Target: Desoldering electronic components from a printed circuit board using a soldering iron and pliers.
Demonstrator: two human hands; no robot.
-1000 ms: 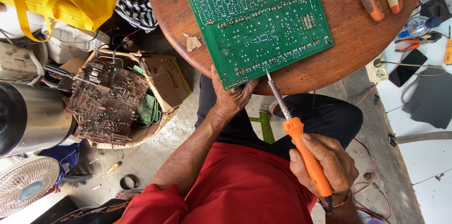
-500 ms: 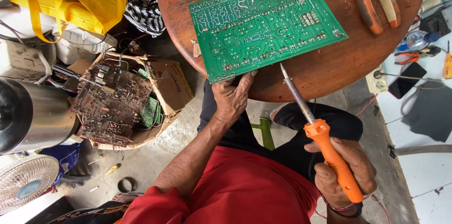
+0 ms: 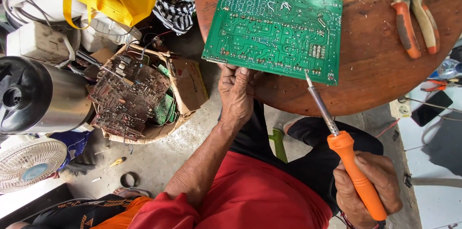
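Board's swung round since a moment ago: left hand [image 3: 236, 95] pinches the green rectangular circuit board [image 3: 274, 29] at its 6 o'clock edge on the round wooden table [image 3: 375, 70]. Right hand [image 3: 368, 188] wraps the orange-handled soldering iron [image 3: 344, 149], tip now touching the board's 5 o'clock edge.

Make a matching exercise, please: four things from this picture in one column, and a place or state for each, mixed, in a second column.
1. green circuit board
2. soldering iron
3. pliers
4. white fan

a. on the floor, lower left
b. held by the right hand
c. lying untouched on the round wooden table
d. held at its edge by the left hand

Pairs: 1-d, 2-b, 3-c, 4-a
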